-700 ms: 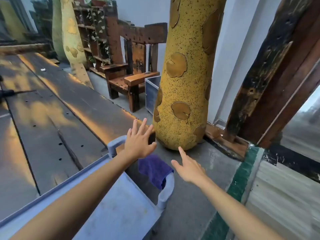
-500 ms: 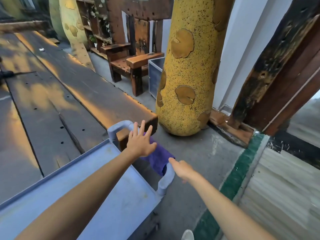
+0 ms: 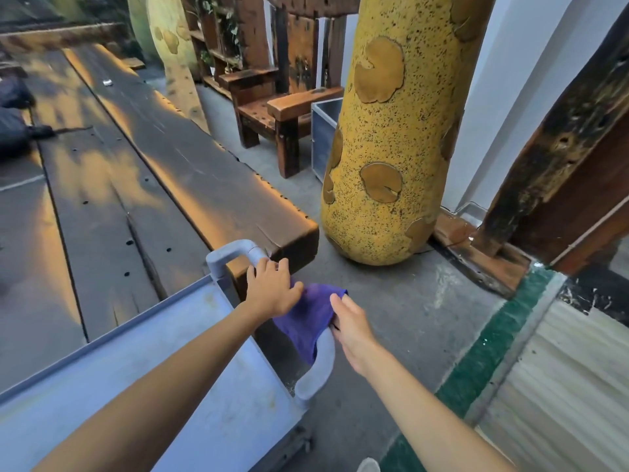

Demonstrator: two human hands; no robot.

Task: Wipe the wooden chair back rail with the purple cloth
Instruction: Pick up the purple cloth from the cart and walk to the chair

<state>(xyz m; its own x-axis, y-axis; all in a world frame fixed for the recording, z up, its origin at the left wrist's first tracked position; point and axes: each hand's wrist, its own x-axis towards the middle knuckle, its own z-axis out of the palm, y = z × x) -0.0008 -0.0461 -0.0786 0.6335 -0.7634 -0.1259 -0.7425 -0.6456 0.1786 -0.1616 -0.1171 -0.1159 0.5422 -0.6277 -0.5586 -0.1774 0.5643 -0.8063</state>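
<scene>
1. At far left we see long dark wooden planks (image 3: pixel 112 172), holed and lit by warm patches of light; their thick end stops just above the cart handle. No brand, label or writing can be read anywhere in view.
2. Our grey cart (image 3: pixel 190 376) fills the lower left, its raised rim running beside the planks. Its looped grey handle (image 3: pixel 315 367) juts toward the concrete floor (image 3: pixel 401 318).
3. Our left hand (image 3: pixel 270 291) rests on the handle's upper bar, fingers curled over it and over the top edge of the purple cloth (image 3: pixel 306 318), thumb touching the fabric.
4. The cloth hangs draped over the handle between both hands.
5. Our right hand (image 3: pixel 352 323) pinches the cloth's right edge, fingers closed on the fabric beside the handle's lower bend.
6. Beyond, the wooden chair (image 3: pixel 272 110) stands well apart from the cloth; its back rail is cut by the top edge.
7. The speckled yellow column (image 3: pixel 384 131) stands right of the chair, with bare floor open between it and the cart.
8. Far right, a dark timber post (image 3: pixel 561 141) and a green floor strip (image 3: pixel 486 349) bound the open room.
</scene>
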